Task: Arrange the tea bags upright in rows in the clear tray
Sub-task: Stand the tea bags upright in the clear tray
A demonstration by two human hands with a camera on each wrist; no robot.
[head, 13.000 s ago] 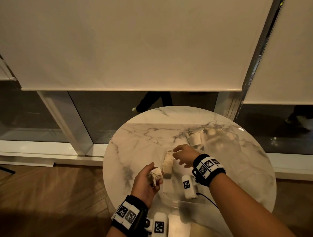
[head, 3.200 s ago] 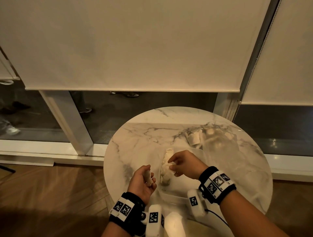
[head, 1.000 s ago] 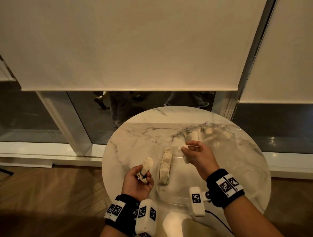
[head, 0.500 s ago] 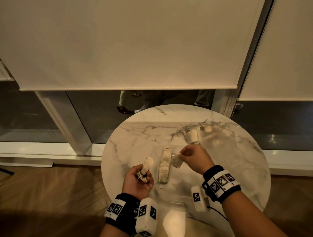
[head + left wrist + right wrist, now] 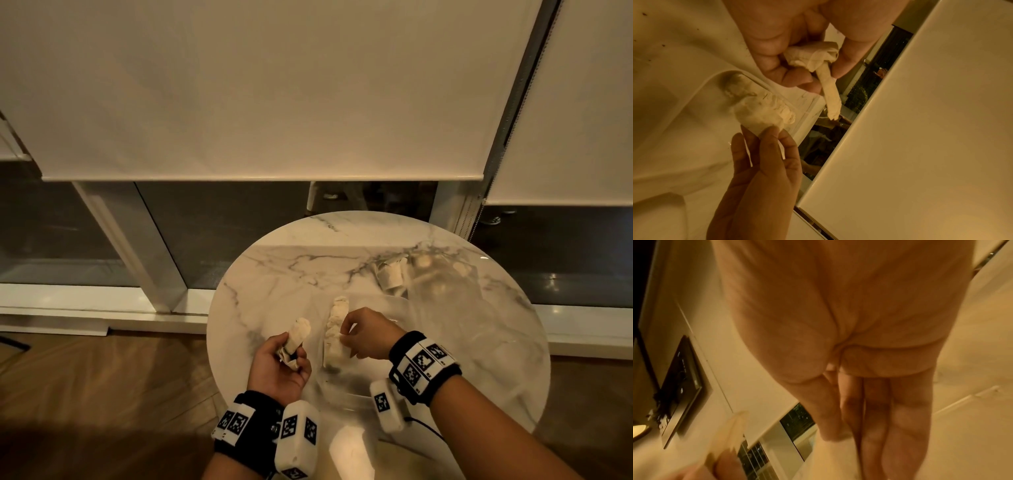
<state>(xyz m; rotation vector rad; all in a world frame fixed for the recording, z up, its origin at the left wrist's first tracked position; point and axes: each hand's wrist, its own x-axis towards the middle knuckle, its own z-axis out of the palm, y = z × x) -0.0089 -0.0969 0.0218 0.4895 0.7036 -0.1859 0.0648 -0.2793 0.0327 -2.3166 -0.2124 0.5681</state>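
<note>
A row of pale tea bags (image 5: 337,325) stands along the left side of the clear tray (image 5: 346,394). My right hand (image 5: 344,334) pinches one tea bag (image 5: 756,124) against the right side of that row, fingers pointing down into the tray. My left hand (image 5: 293,356) hovers just left of the tray and grips a small bunch of tea bags (image 5: 297,337), one sticking up long (image 5: 829,95). In the left wrist view the row (image 5: 766,105) lies against the tray's wall (image 5: 701,91). The right wrist view is blurred and shows only palm and fingers (image 5: 875,418).
A small round marble table (image 5: 274,274) carries everything, with wood floor to its left. A loose pile of tea bags (image 5: 393,274) lies at the back right beside a crumpled clear plastic bag (image 5: 442,277). Window glass and lowered blinds stand behind.
My right hand picked a tea bag near the back-right pile, carried it left and down, and now holds it against the row. The left hand has stayed put with its bunch.
</note>
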